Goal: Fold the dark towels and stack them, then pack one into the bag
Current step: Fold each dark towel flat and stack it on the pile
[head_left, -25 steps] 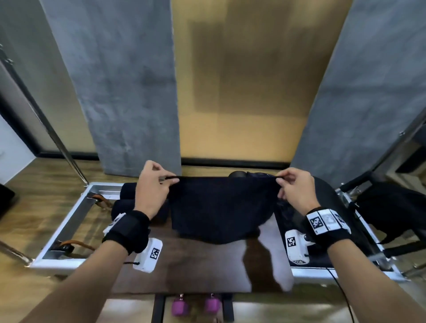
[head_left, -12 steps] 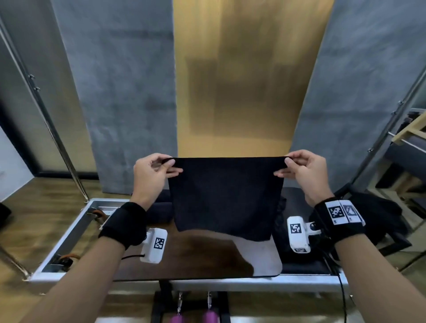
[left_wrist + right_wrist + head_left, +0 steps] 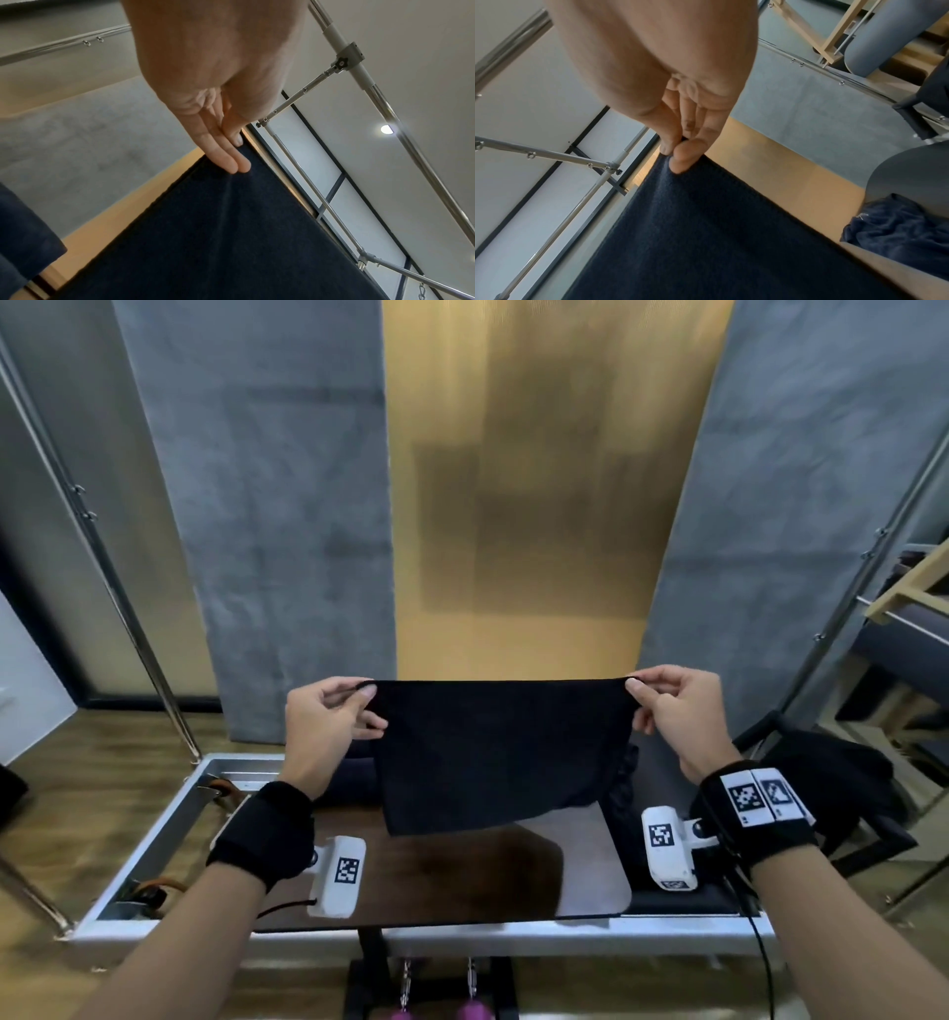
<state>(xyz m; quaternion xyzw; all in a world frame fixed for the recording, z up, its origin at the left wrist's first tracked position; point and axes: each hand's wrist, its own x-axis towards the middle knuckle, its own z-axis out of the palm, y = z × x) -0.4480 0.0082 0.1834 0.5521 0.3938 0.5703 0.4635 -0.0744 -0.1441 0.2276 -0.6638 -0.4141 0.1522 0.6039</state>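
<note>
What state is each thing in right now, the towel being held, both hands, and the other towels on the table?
Held towel: lifted, spread flat, hanging above the table.
Left hand: grip pinching the towel's top left corner.
Right hand: grip pinching the top right corner.
Crumpled towel: unfolded, lying in a heap.
Towels behind the left hand: state unclear, mostly hidden.

Both forearms reach forward side by side, raised above the table, each wrist wrapped in a black band. The left hand (image 3: pixel 328 726) is held up with its back toward the head camera, thumb and fingertips (image 3: pixel 232 162) pressed together in a pinch on the upper left corner of the dark towel (image 3: pixel 493 752). The right hand (image 3: pixel 678 716) mirrors it, thumb and forefinger (image 3: pixel 680 160) pinching the upper right corner. The hands are level with each other and well apart.
</note>
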